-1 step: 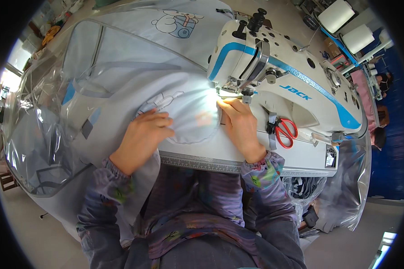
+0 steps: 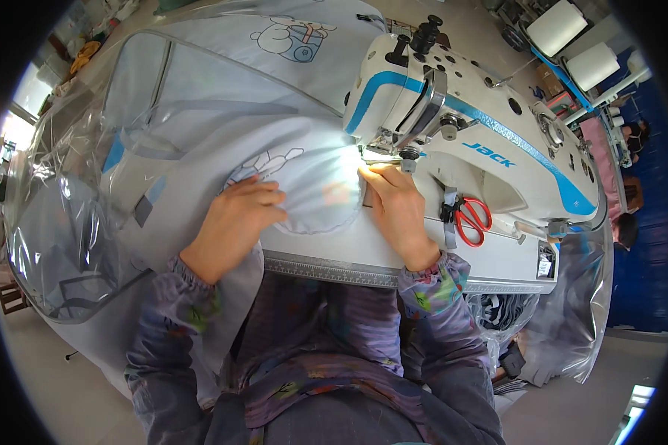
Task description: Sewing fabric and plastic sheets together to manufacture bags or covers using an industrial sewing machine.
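Observation:
A round pale grey fabric piece (image 2: 315,193) with a printed drawing lies on the larger grey fabric (image 2: 178,174), its right edge under the lit needle area of the white and blue sewing machine (image 2: 467,111). My left hand (image 2: 237,219) rests on the round piece's left side, fingers a little bent and apart, covering part of the drawing. Close beside the presser foot, my right hand (image 2: 395,208) pinches the piece's right edge between thumb and fingers. The exact grip is partly hidden by glare and by the fingers.
Red-handled scissors (image 2: 473,221) lie right of my right hand, under the machine arm. A ruled strip (image 2: 326,268) runs along the table's front edge. Clear plastic sheeting (image 2: 59,222) bulges at the left. White thread cones (image 2: 557,26) stand at the back right.
The round fabric piece has shifted slightly, its lower edge now a little higher. My left hand has moved slightly with it. My right hand stays in place by the needle.

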Demonstrator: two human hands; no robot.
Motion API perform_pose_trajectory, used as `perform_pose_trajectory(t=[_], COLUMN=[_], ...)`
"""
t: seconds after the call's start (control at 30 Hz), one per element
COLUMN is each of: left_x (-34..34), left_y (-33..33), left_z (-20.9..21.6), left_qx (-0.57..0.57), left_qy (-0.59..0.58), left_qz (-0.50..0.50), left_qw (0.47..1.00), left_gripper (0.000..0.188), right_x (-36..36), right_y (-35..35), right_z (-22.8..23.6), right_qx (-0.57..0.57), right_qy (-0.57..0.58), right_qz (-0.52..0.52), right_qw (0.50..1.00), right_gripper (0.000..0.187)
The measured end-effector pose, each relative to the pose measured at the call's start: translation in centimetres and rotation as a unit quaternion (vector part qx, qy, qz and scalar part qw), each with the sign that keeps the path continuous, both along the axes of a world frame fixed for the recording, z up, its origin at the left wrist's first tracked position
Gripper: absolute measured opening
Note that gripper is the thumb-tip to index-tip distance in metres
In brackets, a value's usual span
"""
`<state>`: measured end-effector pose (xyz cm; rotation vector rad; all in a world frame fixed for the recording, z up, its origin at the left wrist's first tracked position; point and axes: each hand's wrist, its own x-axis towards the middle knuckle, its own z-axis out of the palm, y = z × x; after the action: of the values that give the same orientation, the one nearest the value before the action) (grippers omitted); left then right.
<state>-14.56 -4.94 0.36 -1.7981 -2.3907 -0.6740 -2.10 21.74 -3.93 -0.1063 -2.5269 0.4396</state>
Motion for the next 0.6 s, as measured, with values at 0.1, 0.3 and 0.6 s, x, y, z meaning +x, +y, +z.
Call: perform_pose_trajectory(t=[0.1, 0.3, 0.6], left_x=[-1.4, -2.4, -1.4], left_y=[0.7, 2.0, 3.6], left_z=[0.1, -0.2, -0.4], left_qx=[0.008, 0.027, 0.019], left_qy=[0.013, 0.032, 0.096], left_qz=[0.0, -0.001, 0.044], left_qw=[1.0, 0.999, 0.994], left_gripper=[0.017, 0.018, 0.019], right_x=[0.1, 0.0, -0.1], right_y=[0.0, -0.2, -0.2], right_z=[0.1, 0.3, 0.0], right_qx=[-0.006, -0.013, 0.018], right_qy=[-0.001, -0.007, 0.003], right_qz=[0.005, 0.008, 0.014], right_qw=[1.0, 1.0, 1.0], right_gripper=[0.029, 0.034, 0.037])
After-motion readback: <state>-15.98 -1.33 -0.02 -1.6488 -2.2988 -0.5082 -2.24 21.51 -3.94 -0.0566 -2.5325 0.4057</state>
